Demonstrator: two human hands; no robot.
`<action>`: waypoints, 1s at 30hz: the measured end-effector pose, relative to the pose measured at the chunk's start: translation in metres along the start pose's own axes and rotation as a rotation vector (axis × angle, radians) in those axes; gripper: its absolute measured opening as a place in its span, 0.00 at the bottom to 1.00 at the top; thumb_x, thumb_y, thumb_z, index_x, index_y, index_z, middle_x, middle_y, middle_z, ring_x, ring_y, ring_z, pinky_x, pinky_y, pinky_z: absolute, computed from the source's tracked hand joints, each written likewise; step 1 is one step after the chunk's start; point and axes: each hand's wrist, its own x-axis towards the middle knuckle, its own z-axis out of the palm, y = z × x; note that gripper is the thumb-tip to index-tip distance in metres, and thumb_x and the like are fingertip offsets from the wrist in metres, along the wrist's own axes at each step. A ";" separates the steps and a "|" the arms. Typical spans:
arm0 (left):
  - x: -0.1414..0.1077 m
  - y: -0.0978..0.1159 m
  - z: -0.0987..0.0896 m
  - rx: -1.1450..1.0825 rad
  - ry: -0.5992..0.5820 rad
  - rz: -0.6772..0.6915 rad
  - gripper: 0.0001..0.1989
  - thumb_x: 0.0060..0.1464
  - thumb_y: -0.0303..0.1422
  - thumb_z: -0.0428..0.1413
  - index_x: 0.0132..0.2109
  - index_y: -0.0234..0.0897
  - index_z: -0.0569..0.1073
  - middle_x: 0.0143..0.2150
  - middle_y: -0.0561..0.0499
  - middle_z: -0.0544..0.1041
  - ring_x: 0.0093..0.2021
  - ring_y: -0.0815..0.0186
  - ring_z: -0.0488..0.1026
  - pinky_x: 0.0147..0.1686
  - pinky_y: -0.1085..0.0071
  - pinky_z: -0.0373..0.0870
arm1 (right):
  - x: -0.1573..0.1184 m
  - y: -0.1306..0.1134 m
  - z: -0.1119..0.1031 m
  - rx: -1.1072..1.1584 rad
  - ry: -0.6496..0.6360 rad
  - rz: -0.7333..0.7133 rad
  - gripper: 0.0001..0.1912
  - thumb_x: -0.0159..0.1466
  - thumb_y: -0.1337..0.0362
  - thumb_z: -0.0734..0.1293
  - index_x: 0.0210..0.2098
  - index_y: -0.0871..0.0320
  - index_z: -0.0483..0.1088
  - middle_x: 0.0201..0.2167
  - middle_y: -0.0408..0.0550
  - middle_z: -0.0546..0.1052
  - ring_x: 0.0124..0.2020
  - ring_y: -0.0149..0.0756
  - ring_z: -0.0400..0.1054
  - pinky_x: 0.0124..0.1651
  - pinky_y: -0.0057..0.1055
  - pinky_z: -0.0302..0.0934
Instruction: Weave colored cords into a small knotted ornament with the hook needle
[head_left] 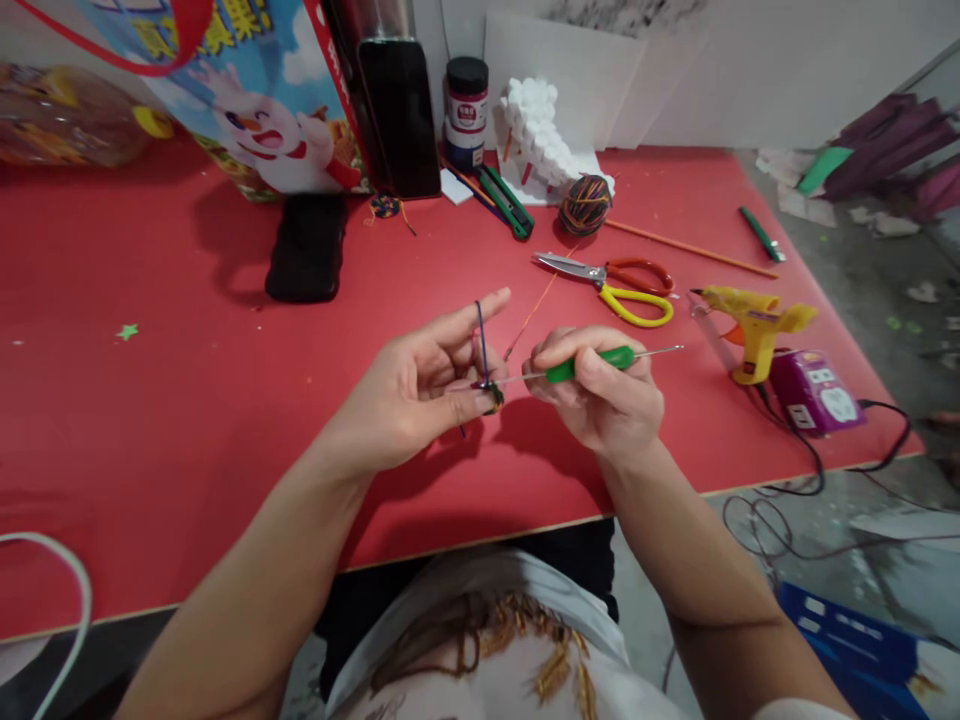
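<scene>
Between the thumb and fingers of my left hand [427,385] a small dark piece of crochet [493,398] is pinched. Dark blue yarn [482,340] runs from it up over my raised index finger. My right hand [611,390] grips a crochet hook [564,371] by its green handle; one thin metal end reaches to the crochet piece, the other points right. From near my hands an orange strand leads up toward a multicoloured yarn ball [585,205] at the back of the table.
Scissors [607,280] lie beyond my right hand. A yellow glue gun [757,325] and a purple box [817,390] with cords are at right. Farther back are a green cutter [506,203], a jar [466,115], a black phone [307,248] and a printed bag [277,110] on the red table [150,430].
</scene>
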 end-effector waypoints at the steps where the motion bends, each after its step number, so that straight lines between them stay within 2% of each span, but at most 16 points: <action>1: 0.000 0.000 0.000 -0.006 0.025 0.005 0.36 0.54 0.22 0.70 0.68 0.50 0.77 0.36 0.51 0.79 0.35 0.70 0.75 0.37 0.77 0.77 | 0.000 0.000 0.002 0.015 0.027 0.012 0.10 0.68 0.59 0.73 0.38 0.57 0.87 0.18 0.40 0.67 0.20 0.27 0.56 0.27 0.30 0.52; 5: 0.001 -0.001 0.000 -0.010 0.066 0.002 0.37 0.53 0.23 0.70 0.68 0.49 0.77 0.36 0.52 0.80 0.35 0.70 0.75 0.37 0.76 0.77 | -0.002 0.001 0.009 0.027 0.077 0.040 0.10 0.71 0.60 0.71 0.40 0.56 0.86 0.18 0.39 0.68 0.19 0.25 0.53 0.27 0.29 0.51; 12: 0.003 -0.004 -0.001 0.039 0.131 -0.019 0.39 0.52 0.24 0.71 0.70 0.45 0.75 0.37 0.51 0.80 0.35 0.69 0.75 0.38 0.73 0.77 | -0.005 0.005 0.013 -0.010 0.134 0.062 0.10 0.70 0.57 0.73 0.40 0.55 0.85 0.19 0.39 0.69 0.19 0.25 0.55 0.26 0.29 0.52; 20: 0.004 -0.005 0.009 0.174 0.274 0.107 0.38 0.53 0.23 0.69 0.70 0.43 0.74 0.39 0.50 0.81 0.34 0.68 0.74 0.36 0.71 0.74 | -0.003 0.010 0.013 -0.006 0.178 0.053 0.08 0.70 0.58 0.73 0.42 0.54 0.85 0.21 0.39 0.70 0.20 0.25 0.57 0.27 0.29 0.56; 26: 0.006 -0.010 0.010 0.074 0.313 0.154 0.35 0.55 0.28 0.70 0.68 0.44 0.75 0.47 0.46 0.84 0.40 0.66 0.77 0.41 0.69 0.77 | 0.000 0.010 0.012 -0.007 0.202 0.041 0.08 0.69 0.58 0.74 0.42 0.52 0.85 0.21 0.39 0.73 0.20 0.25 0.59 0.27 0.28 0.58; 30: 0.008 -0.014 0.011 0.030 0.337 0.142 0.33 0.54 0.29 0.71 0.67 0.46 0.76 0.44 0.49 0.84 0.39 0.66 0.77 0.42 0.69 0.78 | -0.001 0.011 0.011 0.008 0.189 0.041 0.08 0.69 0.59 0.74 0.43 0.52 0.86 0.22 0.39 0.75 0.20 0.24 0.61 0.27 0.27 0.58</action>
